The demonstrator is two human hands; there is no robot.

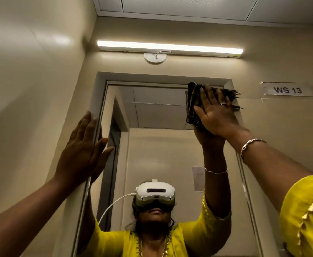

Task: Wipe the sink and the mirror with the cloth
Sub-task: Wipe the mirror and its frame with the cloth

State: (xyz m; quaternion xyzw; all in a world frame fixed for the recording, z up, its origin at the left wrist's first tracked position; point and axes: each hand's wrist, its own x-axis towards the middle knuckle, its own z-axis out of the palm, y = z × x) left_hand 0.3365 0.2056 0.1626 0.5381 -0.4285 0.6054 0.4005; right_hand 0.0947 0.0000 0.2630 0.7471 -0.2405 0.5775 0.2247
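Observation:
A tall framed mirror fills the wall ahead and reflects a person in a yellow top with a white headset. My right hand lies flat on a dark brown fringed cloth and presses it against the glass at the mirror's upper right corner. My left hand rests flat, fingers spread, on the mirror's left frame, holding nothing. The sink is out of view.
A lit tube lamp runs above the mirror, with a round white wall plate under it. A paper label reading WS 13 is stuck on the wall to the right. A beige side wall stands close on the left.

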